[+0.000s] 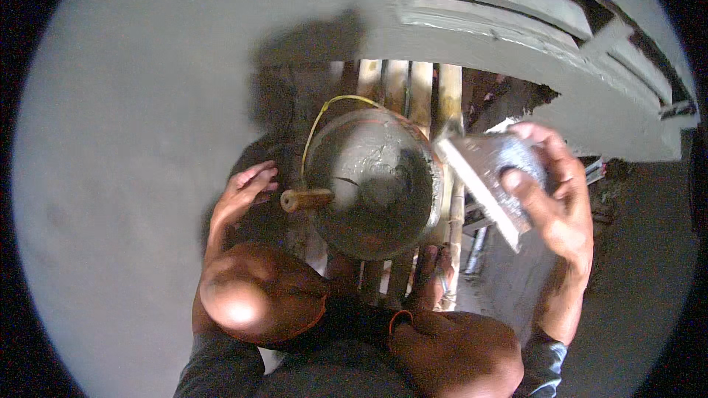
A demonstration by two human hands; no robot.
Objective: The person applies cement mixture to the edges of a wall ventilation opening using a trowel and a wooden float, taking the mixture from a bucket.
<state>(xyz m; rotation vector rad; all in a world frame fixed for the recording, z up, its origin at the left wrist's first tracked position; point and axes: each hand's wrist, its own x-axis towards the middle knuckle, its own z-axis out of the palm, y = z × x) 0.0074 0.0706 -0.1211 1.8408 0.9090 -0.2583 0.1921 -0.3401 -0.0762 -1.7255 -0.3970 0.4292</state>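
Between my knees stands a round bucket (437,190) holding wet grey mortar (372,149), its thin yellow handle (318,119) raised toward the far left. A round wooden tool handle (308,200) sticks out over the bucket's left rim; the rest of that tool cannot be made out. My left hand (252,190), just left of it, has its fingers loosely bent and apart, with nothing in them. Right of the bucket, my right hand (553,191) grips a flat plastering blade (483,177), smeared grey, its straight pale edge tilted toward the bucket. The thumb lies across its near face.
Bamboo poles (421,92) form the platform under the bucket and my feet (434,269). A smooth grey wall (125,177) rises close on the left. At the far right runs a plastered ledge (501,44) with slatted openings. Dark gaps show beside the poles.
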